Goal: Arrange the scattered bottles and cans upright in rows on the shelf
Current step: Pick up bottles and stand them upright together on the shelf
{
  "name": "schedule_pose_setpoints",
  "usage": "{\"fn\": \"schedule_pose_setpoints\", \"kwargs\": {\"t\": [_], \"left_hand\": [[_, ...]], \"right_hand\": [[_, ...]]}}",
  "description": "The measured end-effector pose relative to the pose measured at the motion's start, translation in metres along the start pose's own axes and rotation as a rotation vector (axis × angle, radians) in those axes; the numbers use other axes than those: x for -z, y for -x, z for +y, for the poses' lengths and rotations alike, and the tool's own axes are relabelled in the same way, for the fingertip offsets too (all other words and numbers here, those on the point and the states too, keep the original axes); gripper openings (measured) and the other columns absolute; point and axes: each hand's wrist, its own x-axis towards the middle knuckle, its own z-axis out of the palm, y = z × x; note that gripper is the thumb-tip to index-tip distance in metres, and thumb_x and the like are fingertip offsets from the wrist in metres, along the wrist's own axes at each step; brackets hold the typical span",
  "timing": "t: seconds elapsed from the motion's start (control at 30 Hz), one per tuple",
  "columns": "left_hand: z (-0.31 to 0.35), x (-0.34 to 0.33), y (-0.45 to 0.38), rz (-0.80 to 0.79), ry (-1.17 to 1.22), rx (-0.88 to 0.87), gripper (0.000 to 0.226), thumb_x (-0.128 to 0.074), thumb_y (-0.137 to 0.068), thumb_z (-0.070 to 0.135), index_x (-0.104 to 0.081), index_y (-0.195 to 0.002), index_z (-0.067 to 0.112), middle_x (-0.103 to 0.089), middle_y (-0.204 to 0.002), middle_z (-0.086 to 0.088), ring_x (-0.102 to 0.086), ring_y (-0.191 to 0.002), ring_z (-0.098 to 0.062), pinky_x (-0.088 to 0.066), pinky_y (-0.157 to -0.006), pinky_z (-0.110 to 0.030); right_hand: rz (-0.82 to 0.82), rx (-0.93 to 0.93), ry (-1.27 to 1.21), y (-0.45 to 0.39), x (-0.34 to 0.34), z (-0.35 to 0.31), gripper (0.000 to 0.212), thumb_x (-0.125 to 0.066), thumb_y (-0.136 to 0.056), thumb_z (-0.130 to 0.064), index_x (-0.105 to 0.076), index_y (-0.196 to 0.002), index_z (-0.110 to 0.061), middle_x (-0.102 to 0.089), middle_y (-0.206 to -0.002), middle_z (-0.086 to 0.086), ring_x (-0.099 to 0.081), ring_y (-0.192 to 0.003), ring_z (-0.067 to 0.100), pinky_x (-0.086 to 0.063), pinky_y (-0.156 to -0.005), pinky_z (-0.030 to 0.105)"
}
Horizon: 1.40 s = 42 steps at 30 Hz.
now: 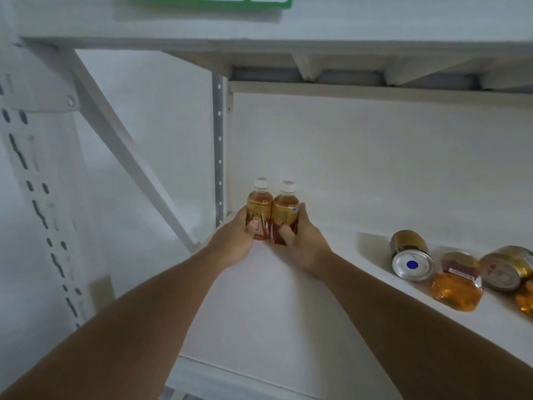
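Your two forearms reach in over the white shelf. Off to the right, two cans and a tipped bottle lie on their sides near the front edge. Farther in, your left hand wraps around the left bottle, and your right hand grips the right bottle. Both bottles stand upright, touching, in the back left corner beside the slotted post.
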Motion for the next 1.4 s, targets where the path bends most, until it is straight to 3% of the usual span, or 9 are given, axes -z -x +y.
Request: {"fn": "schedule_pose_setpoints", "kwargs": {"t": [0.1,0.2,0.3,0.47,0.8,0.97,1.03,1.13,1.4], "left_hand": [[0.006,0.002,0.003,-0.036,0.062,0.015,0.059,-0.044,-0.111,0.044,-0.024,-0.166,0.039,-0.052,-0.156,0.004,-0.053,-0.136,-0.022,-0.04,-0.108,-0.04],[0.015,0.01,0.012,-0.07,0.116,0.036,0.092,-0.056,-0.098,0.046,-0.003,-0.172,0.031,-0.028,-0.174,-0.002,-0.032,-0.158,-0.026,-0.031,-0.125,-0.047],[0.02,0.029,0.022,-0.051,-0.031,0.04,0.104,-0.056,-0.092,0.062,0.003,-0.172,0.03,-0.007,-0.18,-0.001,-0.015,-0.165,-0.025,-0.022,-0.13,-0.052],[0.035,0.064,0.048,-0.066,-0.344,0.019,0.111,-0.049,-0.081,0.087,-0.013,-0.171,0.032,-0.025,-0.177,-0.001,-0.033,-0.159,-0.027,-0.035,-0.124,-0.053],[0.15,0.064,0.135,-0.039,-0.569,-0.075,0.093,-0.035,-0.082,0.091,-0.033,-0.164,0.045,-0.046,-0.166,-0.001,-0.047,-0.148,-0.03,-0.042,-0.115,-0.047],[0.215,0.013,0.179,-0.036,-0.536,-0.077,0.055,-0.043,-0.08,0.079,-0.062,-0.117,0.044,-0.065,-0.133,0.005,-0.063,-0.116,-0.026,-0.051,-0.102,-0.046],[0.229,-0.017,0.196,-0.06,-0.57,-0.031,0.066,-0.041,-0.081,0.084,-0.058,-0.13,0.043,-0.061,-0.143,0.005,-0.06,-0.125,-0.026,-0.05,-0.104,-0.046],[0.25,-0.051,0.217,-0.092,-0.631,-0.041,0.092,-0.042,-0.078,0.091,-0.038,-0.158,0.045,-0.042,-0.166,0.008,-0.048,-0.146,-0.023,-0.046,-0.109,-0.046],[0.302,-0.081,0.214,-0.097,-0.561,-0.169,0.089,-0.05,-0.085,0.083,-0.036,-0.161,0.04,-0.043,-0.166,0.001,-0.046,-0.148,-0.028,-0.042,-0.106,-0.044]], "right_hand": [[0.009,-0.041,-0.006,-0.001,-0.003,0.0,0.113,-0.048,-0.076,-0.064,0.003,-0.167,-0.019,-0.064,-0.114,-0.003,-0.06,-0.106,0.02,-0.042,-0.084,0.033],[0.061,-0.064,-0.066,-0.004,-0.001,-0.004,0.065,-0.058,-0.091,-0.04,-0.036,-0.147,-0.015,-0.064,-0.122,0.002,-0.062,-0.114,0.028,-0.05,-0.091,0.04],[0.102,-0.023,0.071,0.007,0.013,-0.013,0.08,-0.056,-0.091,-0.056,-0.032,-0.157,-0.018,-0.04,-0.158,0.009,-0.047,-0.14,0.031,-0.04,-0.11,0.041],[0.019,0.065,0.546,0.042,0.055,-0.018,0.084,-0.046,-0.093,-0.07,-0.027,-0.163,-0.027,-0.019,-0.173,0.004,-0.032,-0.153,0.03,-0.03,-0.121,0.044],[-0.064,0.113,0.752,0.131,0.141,-0.019,0.085,-0.037,-0.091,-0.078,-0.034,-0.161,-0.029,-0.041,-0.16,0.003,-0.04,-0.146,0.028,-0.037,-0.108,0.05],[-0.061,0.155,0.745,0.188,0.188,0.009,0.082,-0.035,-0.09,-0.076,-0.042,-0.156,-0.026,-0.05,-0.152,0.006,-0.049,-0.136,0.035,-0.038,-0.104,0.051],[-0.058,0.191,0.798,0.209,0.201,0.022,0.079,-0.037,-0.094,-0.072,-0.044,-0.155,-0.022,-0.05,-0.151,0.009,-0.047,-0.138,0.037,-0.034,-0.097,0.048],[-0.07,0.196,0.752,0.24,0.212,0.034,0.075,-0.04,-0.097,-0.067,-0.048,-0.152,-0.016,-0.049,-0.153,0.012,-0.044,-0.141,0.034,-0.038,-0.105,0.049],[0.035,0.137,0.711,0.286,0.259,0.047,0.064,-0.049,-0.097,-0.061,-0.051,-0.144,-0.018,-0.056,-0.134,0.011,-0.053,-0.126,0.037,-0.044,-0.095,0.044]]}}
